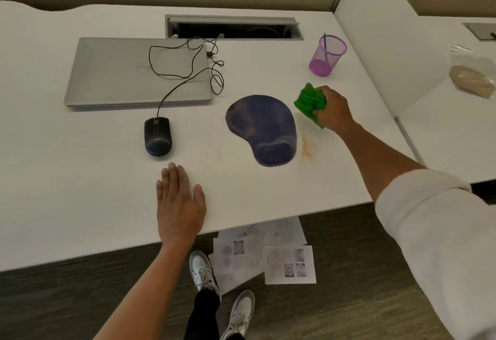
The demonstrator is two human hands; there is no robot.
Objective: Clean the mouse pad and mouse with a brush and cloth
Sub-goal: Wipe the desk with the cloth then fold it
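Left hand [179,200] rests flat, lower centre; right hand [331,110] grips green cloth [308,100] beside stained mouse pad [261,127], which may slide unheld

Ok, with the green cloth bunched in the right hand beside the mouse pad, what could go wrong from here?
1. The mouse pad lies loose and the left hand rests flat on the desk, away from it; wiping may slide the pad.
2. The orange stain beside the pad could smear onto the green cloth in the right hand, then onto the pad.
3. The mouse has a looped cable that could snag when the mouse is lifted.
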